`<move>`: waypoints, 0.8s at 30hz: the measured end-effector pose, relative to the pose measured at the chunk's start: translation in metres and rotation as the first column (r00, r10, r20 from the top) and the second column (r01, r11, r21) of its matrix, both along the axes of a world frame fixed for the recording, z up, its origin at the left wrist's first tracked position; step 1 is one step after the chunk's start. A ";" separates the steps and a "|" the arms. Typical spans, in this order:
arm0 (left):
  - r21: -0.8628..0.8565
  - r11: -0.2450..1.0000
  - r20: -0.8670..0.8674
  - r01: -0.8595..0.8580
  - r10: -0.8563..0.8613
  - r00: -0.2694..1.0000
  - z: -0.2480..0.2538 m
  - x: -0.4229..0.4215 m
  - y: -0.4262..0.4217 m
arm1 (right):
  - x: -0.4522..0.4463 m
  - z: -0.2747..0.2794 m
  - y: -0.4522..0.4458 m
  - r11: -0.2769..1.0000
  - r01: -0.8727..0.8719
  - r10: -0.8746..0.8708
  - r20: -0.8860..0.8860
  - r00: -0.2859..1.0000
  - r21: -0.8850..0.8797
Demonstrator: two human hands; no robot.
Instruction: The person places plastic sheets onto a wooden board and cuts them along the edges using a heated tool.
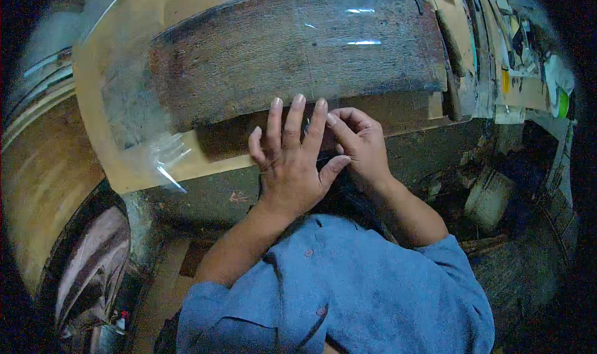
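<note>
A dark, worn, textured board (pixel 298 49) lies across the work surface, with shiny clear sheeting over parts of it. My left hand (pixel 291 152) rests palm down at its near edge, fingers spread and fingertips on or just over the edge, holding nothing. Just to the right, my right hand (pixel 360 139) has its thumb and index finger pinched together close to the left fingers. Whatever is between those fingertips is too small to make out. A brown strip (pixel 230 136) shows below the board on both sides of my hands.
The tan work surface (pixel 96 130) has its near edge in front of my body. Long strips and tools stand at the right (pixel 497 30). A round container (pixel 490 198) sits lower right. Crumpled cloth (pixel 93 260) lies at lower left, beside a curved brown panel (pixel 43 186).
</note>
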State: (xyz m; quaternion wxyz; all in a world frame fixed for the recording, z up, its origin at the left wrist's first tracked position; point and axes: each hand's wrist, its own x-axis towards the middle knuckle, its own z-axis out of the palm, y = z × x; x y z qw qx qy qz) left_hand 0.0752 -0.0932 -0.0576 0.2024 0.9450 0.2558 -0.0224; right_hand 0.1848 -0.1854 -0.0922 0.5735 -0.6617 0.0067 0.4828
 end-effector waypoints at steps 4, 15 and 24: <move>-0.002 1.000 -0.056 0.007 -0.007 0.998 -0.006 0.000 0.001 | 0.000 -0.001 0.000 1.000 -0.023 0.024 0.052 0.998 -0.020; 0.022 1.000 -0.112 0.013 -0.010 0.994 -0.009 0.002 -0.001 | 0.002 -0.001 -0.001 1.000 0.005 -0.005 0.006 1.000 0.018; 0.003 1.000 -0.115 0.017 -0.017 0.993 -0.007 0.003 0.001 | 0.003 0.005 -0.017 0.997 -0.032 0.045 0.170 0.984 -0.075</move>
